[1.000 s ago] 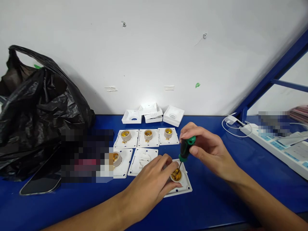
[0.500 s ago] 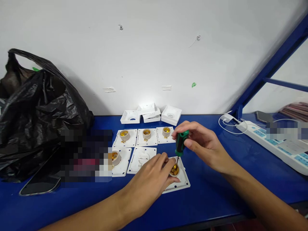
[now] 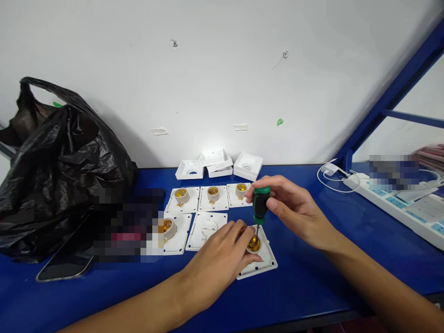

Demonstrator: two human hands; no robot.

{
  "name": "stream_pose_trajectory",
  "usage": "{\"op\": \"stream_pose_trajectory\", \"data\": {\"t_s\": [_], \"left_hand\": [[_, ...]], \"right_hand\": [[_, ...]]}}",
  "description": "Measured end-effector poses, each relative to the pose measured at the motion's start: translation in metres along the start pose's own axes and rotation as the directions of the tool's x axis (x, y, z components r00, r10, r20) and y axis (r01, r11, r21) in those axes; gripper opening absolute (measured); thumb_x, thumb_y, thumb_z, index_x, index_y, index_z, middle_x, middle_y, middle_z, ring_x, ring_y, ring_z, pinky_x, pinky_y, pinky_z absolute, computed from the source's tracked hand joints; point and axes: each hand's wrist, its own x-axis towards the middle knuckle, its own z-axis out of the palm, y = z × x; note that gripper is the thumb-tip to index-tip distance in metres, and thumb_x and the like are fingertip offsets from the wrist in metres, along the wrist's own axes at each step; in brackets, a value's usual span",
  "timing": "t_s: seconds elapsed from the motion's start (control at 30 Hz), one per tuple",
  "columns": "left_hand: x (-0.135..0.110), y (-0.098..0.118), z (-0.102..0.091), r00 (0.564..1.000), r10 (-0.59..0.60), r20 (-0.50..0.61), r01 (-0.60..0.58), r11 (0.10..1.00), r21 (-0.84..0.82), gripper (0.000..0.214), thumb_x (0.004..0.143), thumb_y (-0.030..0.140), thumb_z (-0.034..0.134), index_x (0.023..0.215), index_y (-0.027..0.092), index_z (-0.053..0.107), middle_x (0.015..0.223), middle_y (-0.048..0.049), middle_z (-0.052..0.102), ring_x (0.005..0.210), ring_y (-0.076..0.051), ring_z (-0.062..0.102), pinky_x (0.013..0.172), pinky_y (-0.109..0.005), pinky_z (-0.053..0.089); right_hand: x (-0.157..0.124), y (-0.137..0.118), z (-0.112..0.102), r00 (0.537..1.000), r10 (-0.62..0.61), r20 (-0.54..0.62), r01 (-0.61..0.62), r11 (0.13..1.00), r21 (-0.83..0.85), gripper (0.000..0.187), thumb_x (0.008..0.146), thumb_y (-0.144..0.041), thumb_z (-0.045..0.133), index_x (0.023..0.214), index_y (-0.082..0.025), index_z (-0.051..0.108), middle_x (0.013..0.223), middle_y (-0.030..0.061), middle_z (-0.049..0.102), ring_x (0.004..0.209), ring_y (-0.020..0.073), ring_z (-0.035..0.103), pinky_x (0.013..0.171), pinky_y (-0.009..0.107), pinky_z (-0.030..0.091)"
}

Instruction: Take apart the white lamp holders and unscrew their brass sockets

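My right hand (image 3: 294, 208) grips a green and black screwdriver (image 3: 261, 206) between thumb and fingers. Its shaft points down into the brass-lined lamp socket (image 3: 254, 244) on a white square base plate (image 3: 265, 261). Fingers of my left hand (image 3: 225, 254) close round that socket and hold it against the plate. Behind are three more plates with sockets, one of them this middle lamp socket (image 3: 212, 194). Left of my hands lies another plate with a lamp socket (image 3: 168, 229), beside a bare base plate (image 3: 199, 226) without a socket, partly covered by my left hand.
Several white square covers (image 3: 248, 165) lie against the wall. A black plastic bag (image 3: 76, 152) stands at the left, with a phone (image 3: 65, 263) before it. On the right are a white power strip (image 3: 398, 208), a cable and a blue metal frame (image 3: 391, 95).
The view has shifted slightly. The screwdriver's handle has turned a little and stands more upright, its tip still in the socket. My left hand keeps its hold.
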Motion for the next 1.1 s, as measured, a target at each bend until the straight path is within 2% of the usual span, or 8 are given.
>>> {"op": "stream_pose_trajectory", "data": {"t_s": [0.07, 0.2, 0.33, 0.53, 0.7, 0.93, 1.1], "left_hand": [[0.001, 0.000, -0.001, 1.000, -0.005, 0.005, 0.005, 1.000, -0.017, 0.037, 0.101, 0.043, 0.071, 0.124, 0.017, 0.057, 0.112, -0.0078, 0.067, 0.104, -0.028, 0.069, 0.089, -0.041, 0.060], [0.003, -0.001, -0.002, 1.000, -0.011, 0.011, 0.012, 0.999, -0.043, 0.038, 0.099, 0.045, 0.073, 0.121, 0.018, 0.057, 0.111, -0.0065, 0.066, 0.102, -0.027, 0.069, 0.085, -0.039, 0.060], [0.002, -0.001, -0.004, 1.000, 0.003, 0.006, -0.002, 0.999, -0.053, 0.036, 0.098, 0.041, 0.076, 0.120, 0.020, 0.056, 0.114, -0.0060, 0.066, 0.105, -0.027, 0.068, 0.088, -0.040, 0.060], [0.001, -0.002, -0.004, 1.000, -0.011, -0.010, 0.010, 0.996, -0.089, 0.037, 0.100, 0.040, 0.073, 0.124, 0.019, 0.054, 0.114, -0.0066, 0.066, 0.105, -0.028, 0.070, 0.089, -0.043, 0.062], [0.000, -0.005, -0.002, 0.998, 0.021, -0.051, -0.026, 0.993, -0.117, 0.038, 0.098, 0.039, 0.076, 0.123, 0.019, 0.053, 0.114, -0.0068, 0.066, 0.105, -0.029, 0.070, 0.089, -0.044, 0.062], [-0.002, -0.005, -0.003, 0.997, -0.031, -0.072, 0.015, 0.977, -0.212, 0.038, 0.097, 0.037, 0.079, 0.117, 0.021, 0.052, 0.107, -0.0038, 0.067, 0.097, -0.027, 0.071, 0.082, -0.041, 0.062], [-0.004, -0.006, -0.002, 0.997, -0.040, -0.069, 0.022, 0.971, -0.239, 0.038, 0.096, 0.033, 0.081, 0.117, 0.023, 0.050, 0.106, -0.0026, 0.066, 0.096, -0.027, 0.071, 0.082, -0.041, 0.061]], "right_hand": [[0.000, -0.001, 0.001, 0.999, 0.032, 0.023, -0.033, 0.999, 0.042, 0.028, 0.108, -0.030, 0.061, 0.135, -0.036, 0.069, 0.121, 0.0036, 0.074, 0.110, 0.0178, 0.069, 0.090, 0.033, 0.059], [0.000, -0.001, 0.001, 1.000, 0.023, -0.004, -0.023, 0.999, 0.039, 0.027, 0.105, -0.027, 0.067, 0.130, -0.036, 0.070, 0.118, 0.0022, 0.073, 0.106, 0.0161, 0.068, 0.088, 0.030, 0.058], [0.000, 0.003, 0.002, 0.998, 0.051, 0.040, -0.055, 0.991, 0.121, 0.029, 0.109, -0.027, 0.059, 0.136, -0.036, 0.068, 0.125, 0.0044, 0.073, 0.115, 0.0178, 0.068, 0.092, 0.031, 0.058], [0.000, 0.005, 0.006, 0.998, 0.027, -0.051, -0.018, 0.985, 0.172, 0.027, 0.109, -0.026, 0.059, 0.132, -0.036, 0.069, 0.125, 0.0040, 0.073, 0.114, 0.0181, 0.069, 0.090, 0.032, 0.059], [0.001, 0.003, 0.008, 0.995, 0.005, -0.102, 0.016, 0.979, 0.204, 0.027, 0.108, -0.024, 0.060, 0.132, -0.036, 0.069, 0.126, 0.0031, 0.074, 0.112, 0.0171, 0.070, 0.090, 0.031, 0.059], [-0.001, 0.007, 0.014, 0.999, -0.030, -0.031, 0.035, 0.983, 0.182, 0.029, 0.108, -0.021, 0.061, 0.133, -0.032, 0.069, 0.126, 0.0030, 0.073, 0.113, 0.0139, 0.070, 0.096, 0.028, 0.060], [-0.002, 0.004, 0.014, 0.999, -0.028, -0.042, 0.034, 0.985, 0.167, 0.028, 0.108, -0.021, 0.062, 0.132, -0.032, 0.070, 0.124, 0.0019, 0.073, 0.112, 0.0113, 0.071, 0.095, 0.023, 0.060]]}}
